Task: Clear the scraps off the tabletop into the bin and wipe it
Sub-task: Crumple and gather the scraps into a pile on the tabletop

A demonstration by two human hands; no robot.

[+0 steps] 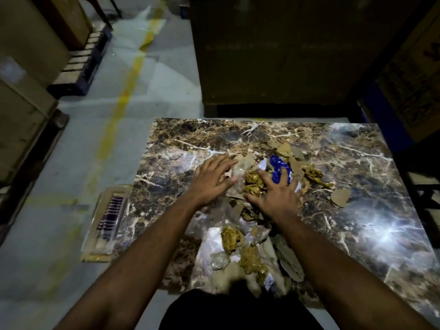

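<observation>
A warehouse: tall cartons (28,39) stacked on pallets (81,67), and a concrete floor (152,86) with a yellow aisle line (123,96) (worn, patchy).

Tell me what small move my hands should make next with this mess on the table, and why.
Probably draw both hands together and rake the far scraps toward you. The left hand and right hand lie spread flat over the cardboard pieces, gold wrappers and blue wrapper, gripping nothing, and more scraps already sit at the near edge of the table. No bin is in view.
</observation>
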